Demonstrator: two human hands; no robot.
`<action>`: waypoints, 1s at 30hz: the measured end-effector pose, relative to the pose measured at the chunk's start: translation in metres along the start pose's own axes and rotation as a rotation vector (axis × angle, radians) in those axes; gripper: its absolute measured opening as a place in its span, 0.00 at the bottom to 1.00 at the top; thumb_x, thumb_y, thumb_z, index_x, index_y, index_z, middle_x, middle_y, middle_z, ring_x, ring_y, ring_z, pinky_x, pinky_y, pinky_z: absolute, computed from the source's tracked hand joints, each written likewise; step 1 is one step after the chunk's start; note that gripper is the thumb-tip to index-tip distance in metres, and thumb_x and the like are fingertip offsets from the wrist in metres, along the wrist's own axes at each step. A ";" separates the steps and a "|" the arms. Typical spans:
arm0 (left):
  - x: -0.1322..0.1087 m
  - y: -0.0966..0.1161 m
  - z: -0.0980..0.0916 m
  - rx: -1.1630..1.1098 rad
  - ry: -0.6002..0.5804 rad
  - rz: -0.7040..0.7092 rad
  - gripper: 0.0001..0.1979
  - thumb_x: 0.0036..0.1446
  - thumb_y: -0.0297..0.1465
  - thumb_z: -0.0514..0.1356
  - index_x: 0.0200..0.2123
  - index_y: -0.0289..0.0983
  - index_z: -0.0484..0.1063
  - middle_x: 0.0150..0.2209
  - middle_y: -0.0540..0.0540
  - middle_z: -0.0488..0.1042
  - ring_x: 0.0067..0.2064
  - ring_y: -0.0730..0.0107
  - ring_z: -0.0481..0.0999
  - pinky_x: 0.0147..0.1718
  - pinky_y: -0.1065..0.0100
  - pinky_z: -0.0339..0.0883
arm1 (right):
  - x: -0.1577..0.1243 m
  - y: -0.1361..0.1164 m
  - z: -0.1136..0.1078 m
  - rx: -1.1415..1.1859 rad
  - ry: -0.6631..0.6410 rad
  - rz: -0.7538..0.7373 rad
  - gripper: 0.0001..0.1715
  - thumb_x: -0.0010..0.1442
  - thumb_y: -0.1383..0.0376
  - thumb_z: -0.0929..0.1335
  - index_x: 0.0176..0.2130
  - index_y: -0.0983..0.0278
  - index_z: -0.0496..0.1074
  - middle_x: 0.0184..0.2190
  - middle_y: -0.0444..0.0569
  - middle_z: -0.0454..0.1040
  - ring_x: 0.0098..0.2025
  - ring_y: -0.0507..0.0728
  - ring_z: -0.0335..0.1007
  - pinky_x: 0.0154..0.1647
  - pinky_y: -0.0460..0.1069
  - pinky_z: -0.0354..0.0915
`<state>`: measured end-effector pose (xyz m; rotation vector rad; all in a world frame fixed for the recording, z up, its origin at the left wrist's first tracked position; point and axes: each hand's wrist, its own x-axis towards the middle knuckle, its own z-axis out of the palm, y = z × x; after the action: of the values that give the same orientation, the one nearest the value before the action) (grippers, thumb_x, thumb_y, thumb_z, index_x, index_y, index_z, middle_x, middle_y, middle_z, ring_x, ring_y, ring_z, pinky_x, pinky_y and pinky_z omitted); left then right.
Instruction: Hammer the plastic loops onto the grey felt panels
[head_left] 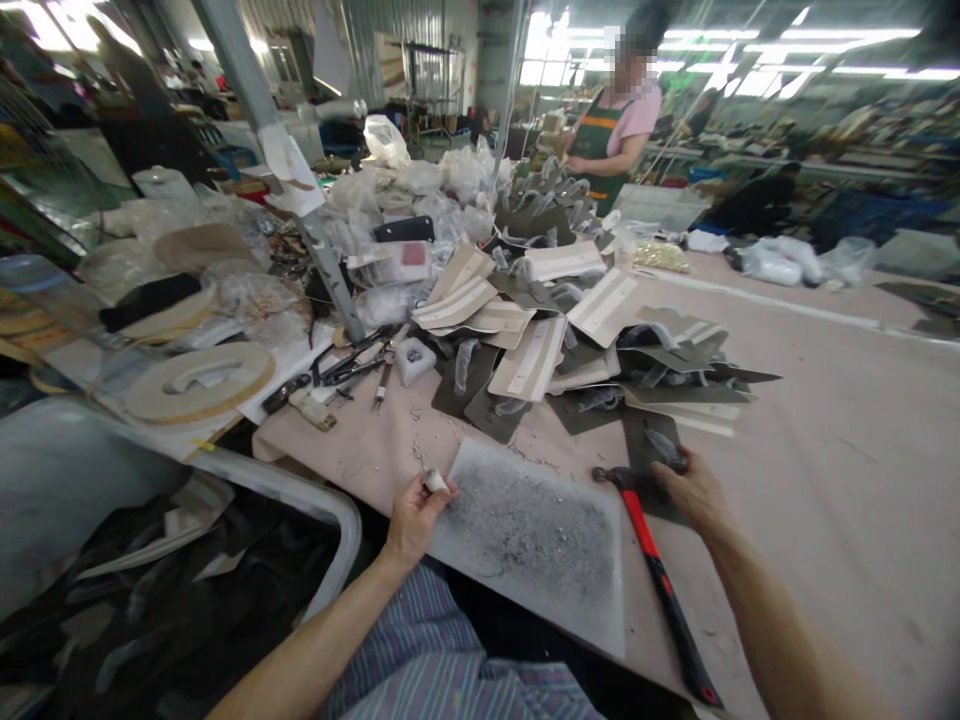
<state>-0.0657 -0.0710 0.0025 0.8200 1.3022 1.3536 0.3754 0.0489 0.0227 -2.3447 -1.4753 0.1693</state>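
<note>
My left hand (412, 520) pinches a small whitish stub-like piece (434, 481) at the left edge of a worn, grey-speckled white board (536, 540). To the right of the board, my right hand (697, 490) is closed on a plastic-wrapped handle (666, 449) attached to a dark green panel (641, 440). A hammer (652, 560) with a red and black grip lies between the board and my right forearm, its head towards the panel. Beyond the board is a heap of similar panels (532, 355), some with pale undersides up, several with wrapped handles.
Hand tools (360, 355) and a small white container (415, 360) lie behind the board. A tape roll (201, 380) and plastic bags (450, 180) crowd the left. A large white bin (341, 510) of panels stands low left. Across the table is a person in a green apron (604, 130).
</note>
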 end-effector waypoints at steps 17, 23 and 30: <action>-0.005 -0.012 -0.001 0.073 -0.122 0.070 0.17 0.53 0.42 0.67 0.40 0.35 0.74 0.37 0.42 0.80 0.41 0.57 0.81 0.45 0.61 0.73 | -0.185 -0.051 0.036 -0.175 -0.035 -0.614 0.29 0.68 0.52 0.59 0.60 0.65 0.63 0.56 0.59 0.68 0.55 0.68 0.62 0.57 0.63 0.57; -0.010 -0.017 0.004 0.084 -0.078 0.081 0.18 0.54 0.42 0.66 0.41 0.35 0.73 0.37 0.42 0.80 0.41 0.58 0.81 0.45 0.61 0.74 | -0.183 -0.045 0.029 -0.065 -0.075 -0.646 0.27 0.67 0.54 0.60 0.59 0.66 0.65 0.55 0.59 0.68 0.56 0.66 0.63 0.57 0.63 0.58; -0.007 -0.027 0.001 0.133 -0.050 0.010 0.23 0.52 0.45 0.67 0.44 0.36 0.72 0.39 0.43 0.81 0.43 0.55 0.82 0.49 0.58 0.73 | -0.129 -0.045 0.009 0.110 0.146 -0.284 0.22 0.67 0.57 0.59 0.53 0.67 0.68 0.54 0.60 0.68 0.58 0.63 0.61 0.60 0.58 0.57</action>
<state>-0.0577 -0.0814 -0.0224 0.9458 1.3611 1.2566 0.2771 -0.0465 0.0187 -1.9910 -1.6596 0.0050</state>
